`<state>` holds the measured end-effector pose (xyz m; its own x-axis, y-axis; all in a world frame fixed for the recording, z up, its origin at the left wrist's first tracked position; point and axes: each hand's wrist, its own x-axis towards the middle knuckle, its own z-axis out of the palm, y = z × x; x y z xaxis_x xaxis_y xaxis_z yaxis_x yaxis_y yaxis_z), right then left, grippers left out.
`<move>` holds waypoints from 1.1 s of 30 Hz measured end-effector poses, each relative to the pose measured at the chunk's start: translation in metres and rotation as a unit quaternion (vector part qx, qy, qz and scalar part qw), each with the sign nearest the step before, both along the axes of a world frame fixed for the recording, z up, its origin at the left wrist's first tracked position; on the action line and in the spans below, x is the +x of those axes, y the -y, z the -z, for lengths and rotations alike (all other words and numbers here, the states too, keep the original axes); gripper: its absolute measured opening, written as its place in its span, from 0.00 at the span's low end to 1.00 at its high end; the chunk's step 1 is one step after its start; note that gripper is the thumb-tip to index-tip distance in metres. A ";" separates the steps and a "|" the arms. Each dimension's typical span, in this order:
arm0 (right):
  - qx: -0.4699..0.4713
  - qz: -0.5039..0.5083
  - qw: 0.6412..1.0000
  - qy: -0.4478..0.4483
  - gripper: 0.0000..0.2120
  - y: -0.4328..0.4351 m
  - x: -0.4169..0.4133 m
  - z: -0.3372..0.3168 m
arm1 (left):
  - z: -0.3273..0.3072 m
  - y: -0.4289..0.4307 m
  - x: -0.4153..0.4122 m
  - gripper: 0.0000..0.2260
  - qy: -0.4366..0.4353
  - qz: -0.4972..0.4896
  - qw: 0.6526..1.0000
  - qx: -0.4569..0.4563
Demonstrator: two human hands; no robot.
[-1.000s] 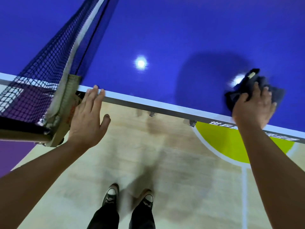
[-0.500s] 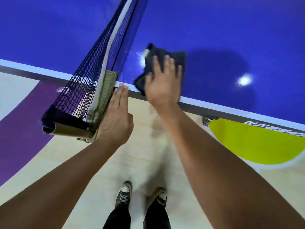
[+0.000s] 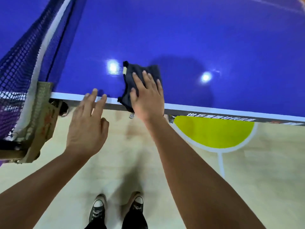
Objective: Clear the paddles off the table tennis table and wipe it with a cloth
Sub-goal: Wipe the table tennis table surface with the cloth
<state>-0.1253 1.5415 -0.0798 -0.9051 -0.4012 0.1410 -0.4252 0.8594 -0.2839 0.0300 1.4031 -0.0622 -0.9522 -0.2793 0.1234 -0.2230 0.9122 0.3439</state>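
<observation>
At left, the net (image 3: 24,55) crosses the blue desk (image 3: 198,38), and your left hand (image 3: 87,128) reaches straight, slightly parted fingers (image 3: 92,100) to the desk's near edge. Right of it, your right hand (image 3: 148,100) presses flat, fingers spread, on the dark cloth (image 3: 140,73) at that edge. Keep pressure even and overlap strokes so it does not slip off.

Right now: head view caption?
Right hand presses dark cloth onto blue table tennis table edge; left hand open nearby.
</observation>
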 end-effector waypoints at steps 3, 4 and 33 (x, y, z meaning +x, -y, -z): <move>0.009 0.092 0.996 0.011 0.27 -0.083 -0.026 -0.001 | 0.000 -0.040 -0.022 0.29 -0.006 0.074 0.997 -0.010; 0.007 0.128 0.992 0.016 0.27 -0.108 -0.035 -0.001 | 0.002 -0.051 -0.027 0.29 -0.008 0.088 0.996 -0.010; -0.033 -0.010 0.999 -0.004 0.17 -0.031 0.047 -0.003 | -0.034 -0.049 0.032 0.34 0.157 0.041 0.983 -0.081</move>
<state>-0.0782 1.5727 -0.0771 -0.8960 -0.4081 0.1748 -0.4439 0.8308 -0.3358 0.0619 1.4525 -0.0281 -0.9688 -0.2017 -0.1441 -0.2193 0.9684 0.1187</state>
